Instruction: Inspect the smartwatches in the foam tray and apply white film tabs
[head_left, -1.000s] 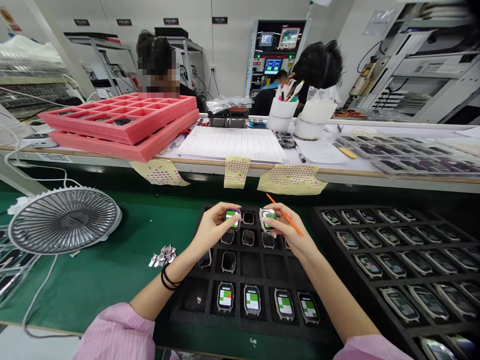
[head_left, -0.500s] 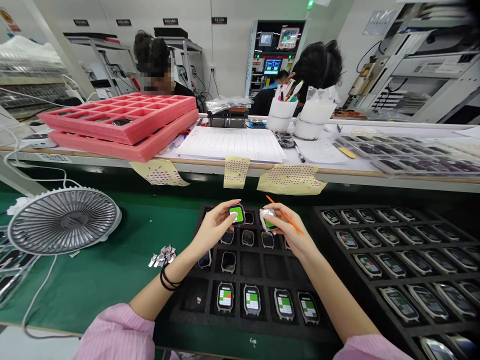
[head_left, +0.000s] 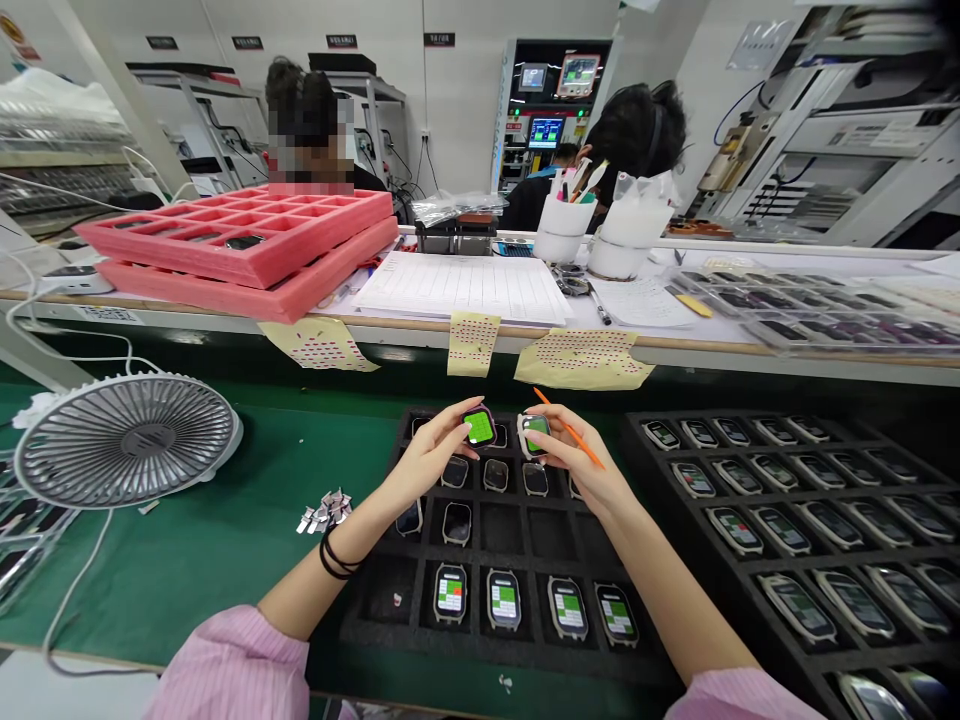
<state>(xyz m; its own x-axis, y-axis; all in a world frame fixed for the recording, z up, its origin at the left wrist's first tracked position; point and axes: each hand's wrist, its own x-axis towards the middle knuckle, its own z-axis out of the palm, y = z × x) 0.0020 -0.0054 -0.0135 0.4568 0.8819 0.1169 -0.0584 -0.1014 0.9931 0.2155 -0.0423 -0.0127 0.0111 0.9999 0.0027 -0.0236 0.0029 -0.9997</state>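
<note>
Held between the fingers and thumb of my left hand [head_left: 433, 447] is a purple-framed smartwatch [head_left: 480, 427] with a green lit screen. My right hand [head_left: 581, 450] grips a silver smartwatch [head_left: 535, 436], also lit green, and its thumb lies at the screen. An orange stick [head_left: 568, 428], perhaps a pen or pick, is tucked in that same hand. Both watches are above a black foam tray [head_left: 504, 550] holding dark-screened watches at the back. Along its front row, several watches such as a silver one [head_left: 503, 599] show green and white screens.
A second black tray [head_left: 712, 545] full of watches lies to the right. On the left stand a grey fan [head_left: 127, 440] and a small pile of silvery tabs [head_left: 325, 511]. The shelf ahead carries pink foam trays [head_left: 247, 235] and paper sheets [head_left: 461, 287]. Two people sit beyond it.
The left watch's screen now shows a green grid and is less covered by my thumb. The right watch has turned slightly, so more of its green screen shows.
</note>
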